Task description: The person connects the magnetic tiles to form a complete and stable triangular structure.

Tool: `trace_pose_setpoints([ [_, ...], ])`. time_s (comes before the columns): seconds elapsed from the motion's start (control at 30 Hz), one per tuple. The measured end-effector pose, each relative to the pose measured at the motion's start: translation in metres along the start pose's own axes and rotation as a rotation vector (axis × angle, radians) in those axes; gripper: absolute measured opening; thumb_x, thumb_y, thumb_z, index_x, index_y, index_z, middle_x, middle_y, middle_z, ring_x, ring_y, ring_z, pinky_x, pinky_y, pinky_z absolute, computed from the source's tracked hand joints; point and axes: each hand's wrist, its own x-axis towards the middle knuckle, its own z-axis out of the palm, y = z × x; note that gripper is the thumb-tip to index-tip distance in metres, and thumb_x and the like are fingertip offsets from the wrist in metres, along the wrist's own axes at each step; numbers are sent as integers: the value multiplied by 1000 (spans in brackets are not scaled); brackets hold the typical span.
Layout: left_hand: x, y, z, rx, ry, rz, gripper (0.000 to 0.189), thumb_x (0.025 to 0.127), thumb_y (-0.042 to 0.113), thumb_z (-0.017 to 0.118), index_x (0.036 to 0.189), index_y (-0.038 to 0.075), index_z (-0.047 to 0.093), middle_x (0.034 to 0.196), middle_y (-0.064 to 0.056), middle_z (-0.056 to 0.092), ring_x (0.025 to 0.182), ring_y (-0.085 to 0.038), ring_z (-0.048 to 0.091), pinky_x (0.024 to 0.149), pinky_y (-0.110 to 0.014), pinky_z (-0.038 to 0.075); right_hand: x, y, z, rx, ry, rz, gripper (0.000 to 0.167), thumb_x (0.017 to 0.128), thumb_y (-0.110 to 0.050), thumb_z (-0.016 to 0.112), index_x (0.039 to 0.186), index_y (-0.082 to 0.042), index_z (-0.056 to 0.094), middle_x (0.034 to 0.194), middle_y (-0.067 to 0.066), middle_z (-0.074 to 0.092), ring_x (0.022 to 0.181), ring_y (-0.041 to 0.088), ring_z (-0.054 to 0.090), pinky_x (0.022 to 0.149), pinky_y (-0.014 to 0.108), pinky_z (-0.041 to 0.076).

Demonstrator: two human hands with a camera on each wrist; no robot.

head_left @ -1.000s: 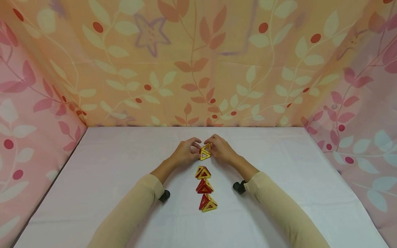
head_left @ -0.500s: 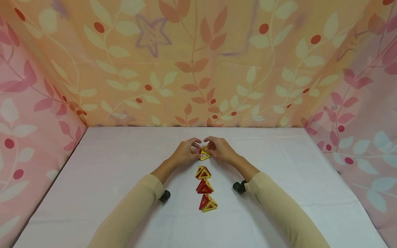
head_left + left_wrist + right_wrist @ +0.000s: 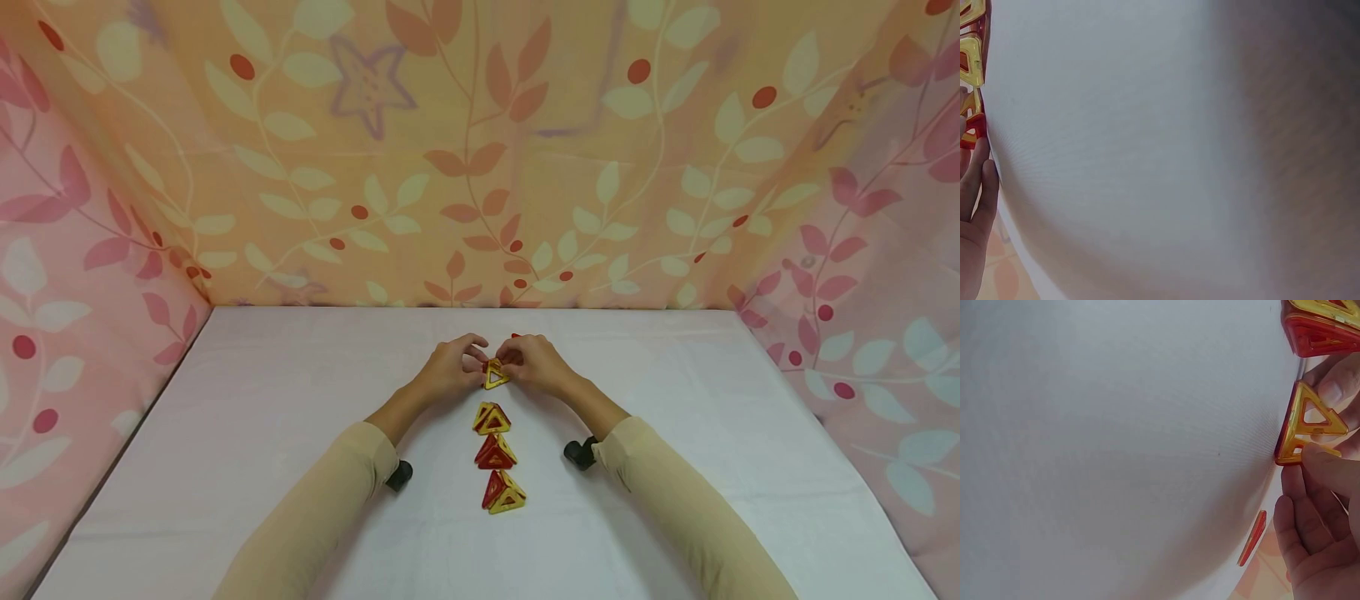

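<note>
A row of red and yellow triangular magnetic tiles, built into small pyramids, runs up the middle of the table in the head view. At its far end my left hand (image 3: 450, 367) and right hand (image 3: 536, 367) meet at a yellow and red tile shape (image 3: 495, 377). The left fingers hold its left side, where a red tile (image 3: 975, 127) shows in the left wrist view. In the right wrist view, my right thumb presses a yellow magnetic tile (image 3: 1314, 410) from above, with fingers under its near corner. The fingers partly hide the shape.
Three finished-looking pyramids stand toward me: a near one (image 3: 504, 492), a middle one (image 3: 495, 452) and a far one (image 3: 491, 418). A loose red tile (image 3: 1252, 539) lies beyond the right hand. A patterned cloth wall (image 3: 465, 225) rises behind the white table (image 3: 262, 417).
My right hand has lowered and the upper yellow triangle it held has tipped down toward the shape. A red tile now shows behind the right hand. The left hand has stayed put.
</note>
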Motion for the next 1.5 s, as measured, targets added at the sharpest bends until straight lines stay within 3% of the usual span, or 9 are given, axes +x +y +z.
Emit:
trace_pose_setpoints([
  [0.93, 1, 4, 1, 38, -11, -8, 57, 85, 0, 76, 136, 5, 51, 107, -7, 71, 96, -19, 70, 88, -37, 55, -1, -1, 2, -8, -32, -23, 15, 86, 0, 75, 100, -2, 73, 89, 3, 71, 83, 14, 65, 80, 33, 55],
  [1.13, 1, 7, 1, 23, -20, -10, 58, 85, -2, 75, 137, 5, 51, 107, -8, 70, 97, -21, 69, 88, -38, 55, -6, 1, 1, -45, -6, -19, 16, 85, -1, 75, 101, -1, 72, 85, 3, 68, 79, 14, 61, 75, 30, 52],
  [1.27, 0, 7, 1, 50, 8, -7, 59, 83, 1, 78, 136, 4, 52, 105, -8, 69, 95, -21, 68, 87, -39, 54, -6, 0, 0, -59, -15, -1, 14, 86, -2, 71, 100, -1, 72, 80, 1, 65, 73, 13, 57, 70, 27, 50],
  [1.5, -1, 6, 2, 126, 43, 43, 66, 85, 7, 79, 143, 7, 49, 125, -12, 66, 115, -28, 60, 102, -47, 45, -5, -3, 3, -51, -62, 9, 23, 87, -3, 70, 110, -2, 69, 85, 2, 69, 77, 13, 62, 76, 31, 53],
])
